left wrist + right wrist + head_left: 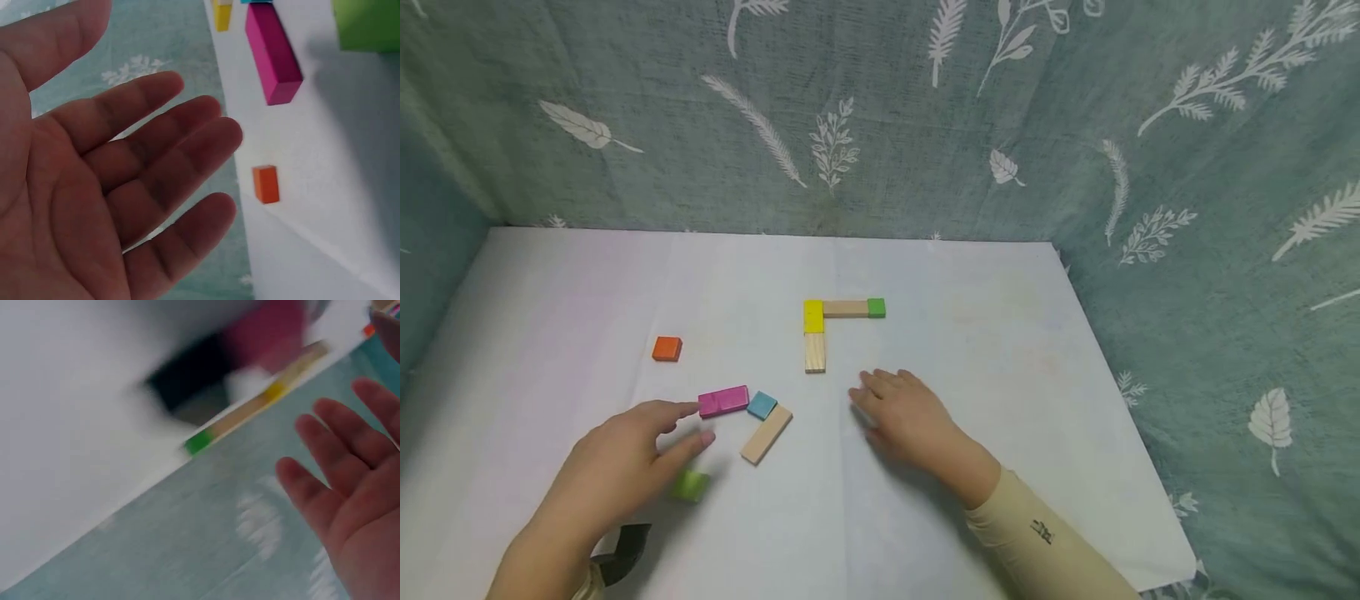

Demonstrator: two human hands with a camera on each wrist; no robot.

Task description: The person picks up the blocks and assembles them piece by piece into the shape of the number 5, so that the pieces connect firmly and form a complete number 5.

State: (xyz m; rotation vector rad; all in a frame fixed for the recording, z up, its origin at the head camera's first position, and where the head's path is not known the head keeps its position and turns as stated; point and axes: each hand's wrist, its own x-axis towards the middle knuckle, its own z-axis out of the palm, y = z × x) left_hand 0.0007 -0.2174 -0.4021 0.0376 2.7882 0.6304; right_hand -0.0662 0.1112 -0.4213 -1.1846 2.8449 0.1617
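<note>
My left hand [617,462] hovers at the left with fingers apart, holding nothing. Its index fingertip appears beside the left end of a magenta block [724,402]; whether they touch I cannot tell. A blue block [762,406] sits against the magenta one, and a plain wooden block [767,435] slants down from it. Partly behind my left thumb is a light green block [691,485]. My right hand [913,421], palm down and empty, is right of a corner-shaped row: a wooden block [815,353], a yellow block [813,317], another wooden block [846,309] and a green block [876,308].
An orange block [667,349] lies apart at the left, beyond my left hand. White cloth covers the table [985,317]. Green leaf-patterned fabric [880,125] hangs behind it and on both sides. A blurred dark and magenta shape [244,356] crosses the right wrist view.
</note>
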